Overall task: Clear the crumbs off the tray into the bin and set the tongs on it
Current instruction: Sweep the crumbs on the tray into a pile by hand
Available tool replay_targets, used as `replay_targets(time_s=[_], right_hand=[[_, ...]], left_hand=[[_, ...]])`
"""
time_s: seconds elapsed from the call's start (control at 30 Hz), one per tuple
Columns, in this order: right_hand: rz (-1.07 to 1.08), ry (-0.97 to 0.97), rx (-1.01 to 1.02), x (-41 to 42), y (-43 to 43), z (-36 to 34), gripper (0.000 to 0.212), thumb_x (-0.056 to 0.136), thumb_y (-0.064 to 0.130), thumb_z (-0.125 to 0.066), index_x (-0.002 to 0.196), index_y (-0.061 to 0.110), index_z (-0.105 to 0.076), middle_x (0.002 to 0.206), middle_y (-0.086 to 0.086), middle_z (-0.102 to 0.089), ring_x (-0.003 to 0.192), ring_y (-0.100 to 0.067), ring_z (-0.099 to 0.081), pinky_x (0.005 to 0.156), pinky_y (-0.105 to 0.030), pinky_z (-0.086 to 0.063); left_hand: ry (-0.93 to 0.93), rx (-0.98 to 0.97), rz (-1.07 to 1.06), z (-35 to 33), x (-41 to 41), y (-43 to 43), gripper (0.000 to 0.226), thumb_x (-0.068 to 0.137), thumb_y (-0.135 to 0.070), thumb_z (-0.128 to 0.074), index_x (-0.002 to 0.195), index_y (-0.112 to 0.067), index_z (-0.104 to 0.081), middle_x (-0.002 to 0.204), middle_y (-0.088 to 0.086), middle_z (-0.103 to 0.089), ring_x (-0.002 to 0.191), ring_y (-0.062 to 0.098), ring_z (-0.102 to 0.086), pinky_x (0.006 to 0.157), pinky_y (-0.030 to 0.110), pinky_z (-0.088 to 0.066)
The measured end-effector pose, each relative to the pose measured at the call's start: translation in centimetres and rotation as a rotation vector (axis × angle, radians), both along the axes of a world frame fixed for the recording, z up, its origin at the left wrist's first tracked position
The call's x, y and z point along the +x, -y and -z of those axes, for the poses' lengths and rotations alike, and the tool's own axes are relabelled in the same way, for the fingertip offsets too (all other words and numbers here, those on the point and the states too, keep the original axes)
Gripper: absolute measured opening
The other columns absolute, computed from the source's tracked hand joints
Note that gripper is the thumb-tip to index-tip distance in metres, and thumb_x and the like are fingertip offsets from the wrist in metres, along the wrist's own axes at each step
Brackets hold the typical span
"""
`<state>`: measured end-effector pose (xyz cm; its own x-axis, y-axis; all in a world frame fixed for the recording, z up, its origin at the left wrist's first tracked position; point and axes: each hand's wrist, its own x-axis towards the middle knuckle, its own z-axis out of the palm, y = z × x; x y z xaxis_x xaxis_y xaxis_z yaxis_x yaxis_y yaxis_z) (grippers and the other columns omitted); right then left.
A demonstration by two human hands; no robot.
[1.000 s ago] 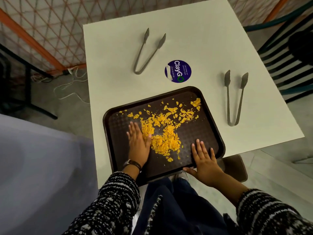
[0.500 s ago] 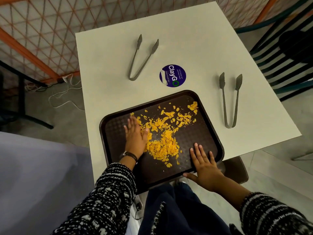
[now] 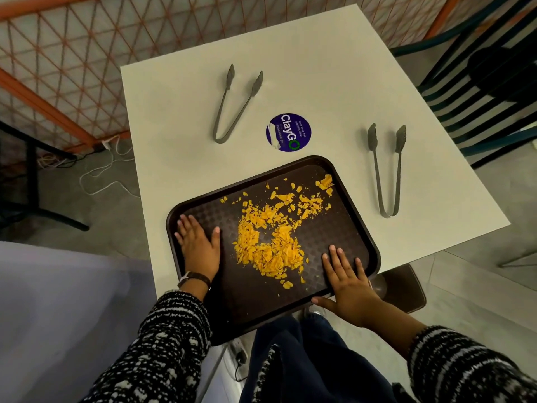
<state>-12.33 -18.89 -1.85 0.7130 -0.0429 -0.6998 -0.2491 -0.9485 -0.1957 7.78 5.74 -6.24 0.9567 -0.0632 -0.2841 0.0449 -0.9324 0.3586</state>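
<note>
On tray (image 3: 357, 199), left hand (image 3: 199, 247) flat — fingers (image 3: 334, 257) spread, beside crumbs (image 3: 270, 239)

Orange crumbs (image 3: 268, 237), dark brown tray (image 3: 343, 228), grey tongs (image 3: 386, 170), speckled black-white sleeves (image 3: 162, 344).

Looks like a canteen or food-court seating area, self-clearing type. Evidence: small square white table (image 3: 319, 68) with a round purple "ClayGo" sticker (image 3: 288, 132) near its middle asking people to keep the premises clean. Brown textured cafeteria tray (image 3: 334, 167) at the near edge, overhanging it. Two grey serving tongs (image 3: 235, 107) (image 3: 386, 170) on the table beyond it. Dark slatted chair (image 3: 476, 82) at the right edge. Orange lattice partition (image 3: 87, 53) behind the far edge, grey tiled floor (image 3: 465, 286), loose cables (image 3: 101, 170) at the left.
</note>
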Motion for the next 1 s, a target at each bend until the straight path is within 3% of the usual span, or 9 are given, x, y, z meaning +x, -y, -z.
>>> replay_targets(time_s=[0.4, 0.57, 0.67, 0.83, 1.0], right_hand=[[0.014, 0.011, 0.006, 0.0, 0.2, 0.1, 0.111, 0.058, 0.084, 0.005, 0.136, 0.009, 0.029, 0.143, -0.005, 0.04, 0.133, -0.024, 0.037, 0.113, -0.049, 0.018], [0.014, 0.036, 0.027, -0.1, 0.3, 0.2, 0.113, 0.055, 0.086, 0.006, 0.135, 0.009, 0.029, 0.145, -0.006, 0.039, 0.132, -0.024, 0.038, 0.098, -0.037, 0.036], [0.014, 0.048, 0.037, -0.2, 0.3, 0.2, 0.115, 0.053, 0.087, 0.008, 0.134, 0.008, 0.029, 0.145, -0.006, 0.039, 0.133, -0.024, 0.038, 0.093, -0.034, 0.037], [0.023, 0.061, 0.032, -0.2, 0.2, 0.4, 0.114, 0.053, 0.086, 0.009, 0.134, 0.008, 0.03, 0.144, -0.006, 0.04, 0.134, -0.025, 0.037, 0.093, -0.035, 0.037], [0.033, 0.079, 0.034, -0.2, 0.3, 0.6, 0.115, 0.051, 0.087, 0.01, 0.134, 0.01, 0.031, 0.144, -0.005, 0.039, 0.135, -0.024, 0.036, 0.094, -0.035, 0.037]], left_hand=[[-0.036, -0.141, 0.284, -0.9, -1.9, 7.3, 0.073, 0.095, -0.048, -0.024, 0.147, -0.009, 0.007, 0.157, 0.008, 0.01, 0.144, 0.019, 0.014, 0.114, 0.032, 0.016], [-0.09, -0.316, 0.288, -1.8, -3.1, 7.2, 0.066, 0.096, -0.044, -0.028, 0.147, -0.018, 0.005, 0.154, -0.004, 0.009, 0.135, 0.01, 0.018, 0.114, 0.033, 0.004], [-0.045, -0.263, 0.197, -1.5, -1.1, 6.1, 0.068, 0.095, -0.046, -0.026, 0.148, -0.015, 0.003, 0.158, 0.003, 0.006, 0.144, 0.018, 0.012, 0.116, 0.032, 0.006], [-0.027, -0.155, 0.283, -1.0, 0.5, 6.8, 0.069, 0.096, -0.045, -0.026, 0.147, -0.009, 0.004, 0.158, 0.009, 0.006, 0.145, 0.017, 0.011, 0.115, 0.031, 0.013], [-0.074, -0.24, 0.331, -1.6, -0.3, 9.6, 0.069, 0.095, -0.047, -0.028, 0.148, -0.014, 0.003, 0.157, 0.003, 0.005, 0.141, 0.015, 0.015, 0.115, 0.034, 0.01]])
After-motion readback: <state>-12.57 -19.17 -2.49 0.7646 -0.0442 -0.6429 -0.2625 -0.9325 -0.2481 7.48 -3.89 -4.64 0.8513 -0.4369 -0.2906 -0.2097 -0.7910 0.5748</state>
